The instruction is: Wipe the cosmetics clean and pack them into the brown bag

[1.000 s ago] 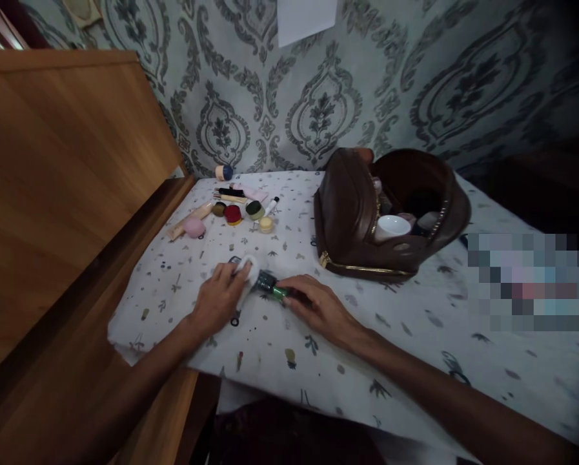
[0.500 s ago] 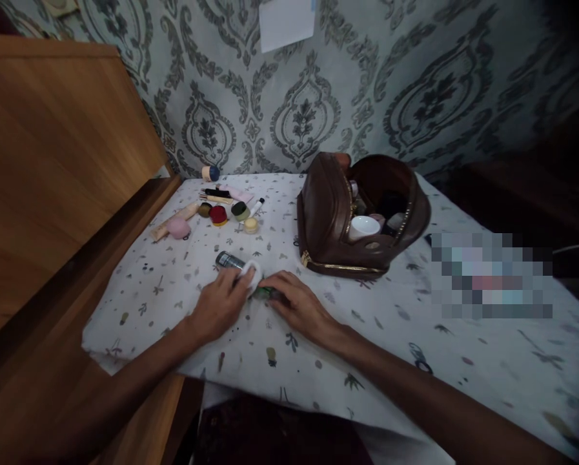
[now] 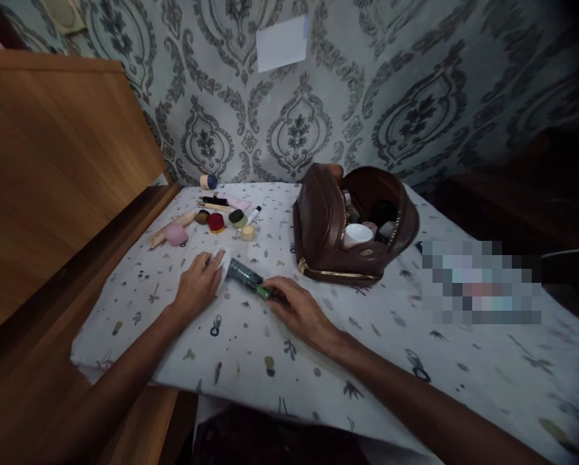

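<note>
A dark cylindrical bottle (image 3: 243,275) with pale print and a green end lies sideways just above the cloth-covered table. My right hand (image 3: 296,309) is closed round its green end. Pinched in my left hand (image 3: 199,283) is a white wipe (image 3: 224,263), pressed at the bottle's other end. The wipe hides that end of the bottle. To the right of the bottle stands a brown toiletry bag (image 3: 325,226), unzipped, with a white round jar (image 3: 358,235) and darker items inside.
Small cosmetics lie at the back left: a pink rounded item (image 3: 176,235), a red jar (image 3: 216,223), a yellow pot (image 3: 248,232), tubes and pencils. A wooden panel (image 3: 66,148) borders the left side. At the right lies a pixelated patch (image 3: 483,284).
My left hand has slid left along the bottle with the wipe, baring the bottle's middle. My right hand still holds the green end. The whole view has shifted slightly.
</note>
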The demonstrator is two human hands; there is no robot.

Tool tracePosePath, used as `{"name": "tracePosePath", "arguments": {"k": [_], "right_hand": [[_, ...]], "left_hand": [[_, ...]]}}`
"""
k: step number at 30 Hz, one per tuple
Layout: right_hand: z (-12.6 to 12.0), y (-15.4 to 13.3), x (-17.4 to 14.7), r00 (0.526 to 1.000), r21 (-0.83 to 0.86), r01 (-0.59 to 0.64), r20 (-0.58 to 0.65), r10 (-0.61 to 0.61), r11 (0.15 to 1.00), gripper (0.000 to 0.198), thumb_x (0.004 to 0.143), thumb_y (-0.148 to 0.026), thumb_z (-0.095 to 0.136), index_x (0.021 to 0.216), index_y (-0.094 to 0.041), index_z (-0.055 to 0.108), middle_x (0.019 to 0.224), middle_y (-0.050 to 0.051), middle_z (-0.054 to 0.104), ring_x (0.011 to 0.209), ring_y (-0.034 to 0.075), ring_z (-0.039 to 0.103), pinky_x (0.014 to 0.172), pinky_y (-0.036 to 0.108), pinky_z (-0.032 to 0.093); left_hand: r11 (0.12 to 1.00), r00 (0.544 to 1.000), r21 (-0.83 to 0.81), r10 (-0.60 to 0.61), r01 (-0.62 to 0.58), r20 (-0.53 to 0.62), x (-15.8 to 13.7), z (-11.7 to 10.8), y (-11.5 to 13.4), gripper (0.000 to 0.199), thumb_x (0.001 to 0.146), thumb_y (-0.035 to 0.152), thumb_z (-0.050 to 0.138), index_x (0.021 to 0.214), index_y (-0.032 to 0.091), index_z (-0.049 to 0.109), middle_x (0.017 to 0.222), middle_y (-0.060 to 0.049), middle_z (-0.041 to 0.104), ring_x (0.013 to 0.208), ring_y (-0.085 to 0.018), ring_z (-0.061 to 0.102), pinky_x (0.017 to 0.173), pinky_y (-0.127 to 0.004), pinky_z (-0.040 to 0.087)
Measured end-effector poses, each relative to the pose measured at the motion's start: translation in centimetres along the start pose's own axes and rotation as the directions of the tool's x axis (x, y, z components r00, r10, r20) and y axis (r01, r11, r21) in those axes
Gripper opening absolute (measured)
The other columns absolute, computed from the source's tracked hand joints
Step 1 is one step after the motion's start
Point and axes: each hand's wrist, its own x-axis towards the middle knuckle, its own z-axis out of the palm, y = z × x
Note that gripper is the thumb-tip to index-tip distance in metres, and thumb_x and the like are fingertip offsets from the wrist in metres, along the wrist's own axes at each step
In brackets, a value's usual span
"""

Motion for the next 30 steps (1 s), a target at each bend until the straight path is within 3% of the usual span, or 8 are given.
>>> {"name": "tracePosePath", "arguments": {"k": [11,14,17,19,21,25,27,30], "right_hand": [[0.1,-0.2,1.2,0.989,-0.061,-0.142,-0.045,0.14,0.988,0.021,0.078,-0.019,0.067,0.099,-0.02,0.06,0.092,0.003,0.055,0.076,0.016,0.054,0.071,0.029,0.048],[0.5,-0.2,1.4,0.987,-0.058,-0.132,-0.094,0.126,0.99,0.021,0.081,-0.02,0.063,0.102,-0.02,0.06,0.088,0.002,0.057,0.074,0.016,0.054,0.069,0.029,0.047],[0.8,-0.2,1.3,0.985,-0.026,-0.129,-0.119,0.125,0.991,0.02,0.083,-0.022,0.062,0.103,-0.021,0.06,0.084,0.001,0.058,0.073,0.016,0.054,0.066,0.028,0.045],[0.8,-0.1,1.2,0.984,-0.012,-0.129,-0.125,0.126,0.992,0.021,0.083,-0.023,0.062,0.105,-0.021,0.06,0.082,0.001,0.059,0.072,0.016,0.054,0.064,0.027,0.044],[0.7,-0.2,1.2,0.983,-0.012,-0.139,-0.124,0.136,0.99,0.025,0.085,-0.025,0.061,0.11,-0.021,0.06,0.082,0.001,0.059,0.071,0.016,0.054,0.063,0.027,0.044],[0.4,-0.3,1.1,0.982,-0.018,-0.154,-0.115,0.151,0.988,0.033,0.089,-0.029,0.057,0.12,-0.02,0.057,0.079,0.0,0.059,0.067,0.015,0.053,0.061,0.027,0.042],[0.2,-0.4,1.1,0.983,-0.024,-0.143,-0.116,0.14,0.989,0.034,0.09,-0.031,0.054,0.122,-0.019,0.057,0.079,0.0,0.058,0.066,0.015,0.053,0.061,0.026,0.041],[0.0,-0.5,1.1,0.985,-0.024,-0.135,-0.109,0.132,0.991,0.033,0.092,-0.031,0.051,0.122,-0.019,0.056,0.078,-0.001,0.058,0.063,0.014,0.052,0.06,0.026,0.041]], "left_hand": [[0.999,0.998,0.051,-0.004,0.008,-0.068,-0.5,0.7,0.8,0.038,0.101,0.025,0.038,0.136,0.018,0.051,0.104,-0.011,0.058,0.096,-0.021,0.058,0.061,-0.025,0.05],[0.977,0.973,0.095,0.201,-0.191,-0.111,-0.7,0.3,1.8,0.04,0.098,0.018,0.041,0.138,0.018,0.047,0.101,-0.01,0.059,0.094,-0.022,0.059,0.062,-0.026,0.051],[0.9,0.893,0.076,0.436,-0.43,-0.115,-0.7,-0.3,2.9,0.043,0.097,0.013,0.043,0.139,0.018,0.044,0.096,-0.008,0.061,0.086,-0.02,0.06,0.068,-0.028,0.053],[0.879,0.873,0.063,0.477,-0.473,-0.102,-0.6,-0.4,3.3,0.042,0.097,0.014,0.043,0.138,0.018,0.044,0.095,-0.007,0.061,0.084,-0.019,0.06,0.07,-0.029,0.054],[0.912,0.907,0.058,0.411,-0.407,-0.089,-0.5,-0.4,3.2,0.04,0.097,0.016,0.043,0.137,0.017,0.046,0.096,-0.008,0.061,0.086,-0.02,0.059,0.068,-0.029,0.053],[0.996,0.996,0.046,0.073,-0.071,-0.047,-0.4,0.2,2.2,0.037,0.099,0.022,0.04,0.135,0.018,0.052,0.101,-0.009,0.059,0.092,-0.021,0.058,0.062,-0.026,0.049],[0.997,0.998,0.027,-0.066,0.066,0.003,-0.3,0.4,1.6,0.037,0.1,0.026,0.039,0.132,0.018,0.054,0.1,-0.009,0.058,0.09,-0.02,0.058,0.063,-0.026,0.049],[0.99,0.99,-0.04,-0.132,0.134,0.047,-0.4,0.6,1.0,0.036,0.101,0.028,0.038,0.13,0.018,0.056,0.097,-0.006,0.056,0.084,-0.018,0.056,0.066,-0.026,0.049]]}}
